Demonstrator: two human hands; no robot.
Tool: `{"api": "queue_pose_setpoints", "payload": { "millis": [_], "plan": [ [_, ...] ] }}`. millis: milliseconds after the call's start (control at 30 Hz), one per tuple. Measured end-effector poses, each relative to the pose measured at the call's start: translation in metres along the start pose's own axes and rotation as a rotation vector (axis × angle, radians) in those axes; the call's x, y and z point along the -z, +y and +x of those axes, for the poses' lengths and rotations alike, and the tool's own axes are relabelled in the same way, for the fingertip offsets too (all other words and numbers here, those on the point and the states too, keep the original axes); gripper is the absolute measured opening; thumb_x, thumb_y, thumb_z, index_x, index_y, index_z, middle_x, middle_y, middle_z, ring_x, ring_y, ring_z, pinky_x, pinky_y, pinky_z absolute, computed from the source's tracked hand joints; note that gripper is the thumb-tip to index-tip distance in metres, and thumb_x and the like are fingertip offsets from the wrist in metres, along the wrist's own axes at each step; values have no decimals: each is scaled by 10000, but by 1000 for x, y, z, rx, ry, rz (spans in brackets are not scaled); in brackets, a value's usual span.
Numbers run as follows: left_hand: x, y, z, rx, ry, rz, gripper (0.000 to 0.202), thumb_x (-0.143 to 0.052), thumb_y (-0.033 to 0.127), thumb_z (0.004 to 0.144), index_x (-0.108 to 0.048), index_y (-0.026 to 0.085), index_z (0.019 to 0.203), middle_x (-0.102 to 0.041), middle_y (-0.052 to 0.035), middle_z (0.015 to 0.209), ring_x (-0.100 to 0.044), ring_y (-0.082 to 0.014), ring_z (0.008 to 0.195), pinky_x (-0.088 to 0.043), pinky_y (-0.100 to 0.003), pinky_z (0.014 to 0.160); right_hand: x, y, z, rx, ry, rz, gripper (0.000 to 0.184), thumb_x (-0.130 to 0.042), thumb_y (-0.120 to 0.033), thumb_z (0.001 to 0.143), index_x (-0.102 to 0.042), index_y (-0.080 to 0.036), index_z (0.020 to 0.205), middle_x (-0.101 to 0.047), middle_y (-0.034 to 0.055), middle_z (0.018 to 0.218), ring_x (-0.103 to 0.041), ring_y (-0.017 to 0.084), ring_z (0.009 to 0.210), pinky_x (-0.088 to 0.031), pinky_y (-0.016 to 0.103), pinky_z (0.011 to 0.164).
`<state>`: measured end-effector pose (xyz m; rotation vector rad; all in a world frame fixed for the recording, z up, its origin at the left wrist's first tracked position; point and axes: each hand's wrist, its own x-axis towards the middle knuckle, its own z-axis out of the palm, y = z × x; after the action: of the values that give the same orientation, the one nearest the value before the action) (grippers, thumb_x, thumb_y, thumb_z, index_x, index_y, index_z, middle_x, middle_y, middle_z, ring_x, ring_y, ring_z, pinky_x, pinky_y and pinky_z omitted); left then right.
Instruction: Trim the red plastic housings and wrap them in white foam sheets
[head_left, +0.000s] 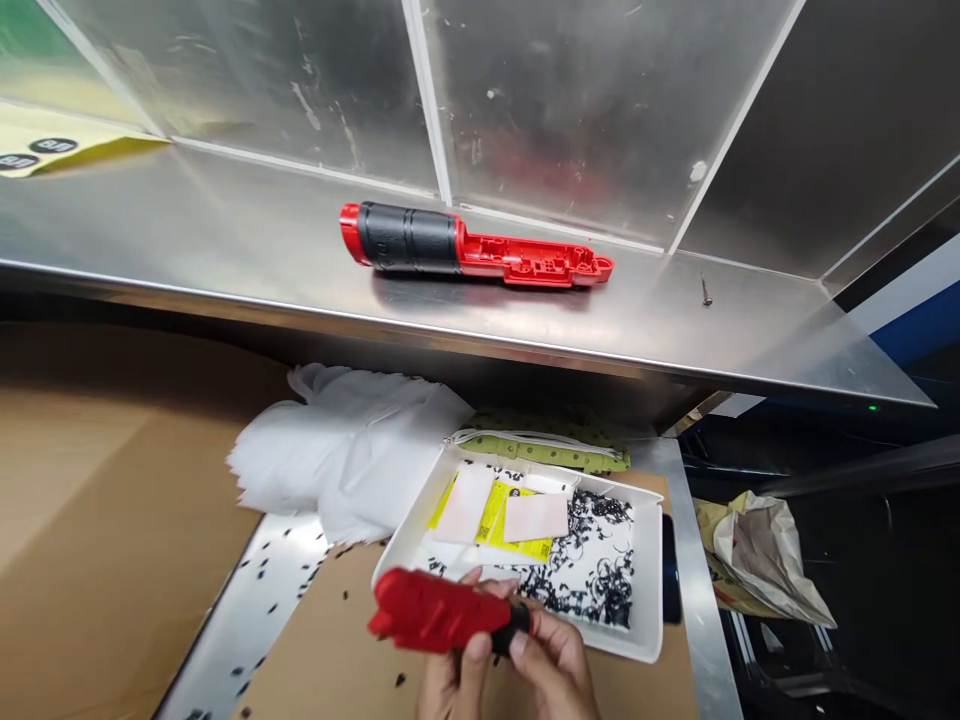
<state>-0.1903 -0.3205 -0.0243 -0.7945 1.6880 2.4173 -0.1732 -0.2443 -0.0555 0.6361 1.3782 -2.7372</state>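
In the lower middle of the head view, both my hands are around a red plastic housing (pixel 442 612) with a black end. My left hand (pixel 461 680) grips its red body from below, the thumb on the near side. At the black end, the fingers of my right hand (pixel 553 655) close on that part. A white tray (pixel 651 560) lies just beyond, with small black pieces (pixel 611 585), two pale cards (pixel 536 517) and yellow labels (pixel 491 510) in it. The housing's inner side is hidden from me.
On the metal shelf (pixel 262 250) lie a red-and-black tool housing (pixel 412 240) and a screw (pixel 706 290). White plastic bags (pixel 360 450) and a green zip pouch (pixel 555 452) sit behind the tray. Cardboard (pixel 97 520) stands left; a paper bag (pixel 765 560) is at right.
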Motion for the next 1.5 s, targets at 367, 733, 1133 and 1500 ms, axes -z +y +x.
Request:
{"api": "queue_pose_setpoints", "payload": {
  "millis": [367,733,1133,1500],
  "plan": [
    [-4,57,-2,435,-32,-479,423,-379,240,980,-462,348,1381,-743,-62,1044,-666,-174,1050,-475,-340,1016,-6,-7,-32,278,24,-281,406,-695,-543,755,-736,-238,1020,-537,128,1383,-491,333,1288,-369,482,1088],
    [7,42,-22,339,-190,-386,537,-547,220,916,-393,264,1429,-754,-82,926,-713,-234,917,-566,-355,889,-11,-4,-61,579,-30,-958,567,-503,-552,867,-503,-302,1375,-268,53,1571,-135,371,1459,-297,592,1115],
    [-35,63,-5,-78,-499,-61,649,-799,480,678,-595,212,1233,-712,-88,1060,-574,-316,1152,-382,-430,1067,39,-62,-63,967,262,-1418,313,-602,-232,843,-643,-288,1149,-478,99,1409,-378,363,1335,-352,590,1042],
    [0,90,8,-121,-349,24,568,-782,505,687,-623,258,1174,-681,-28,1043,-627,-240,1022,-499,-279,898,113,30,-74,265,233,-1624,461,-612,-3,633,-683,-285,990,-637,80,1145,-635,303,1030,-498,356,822]
  ]
}}
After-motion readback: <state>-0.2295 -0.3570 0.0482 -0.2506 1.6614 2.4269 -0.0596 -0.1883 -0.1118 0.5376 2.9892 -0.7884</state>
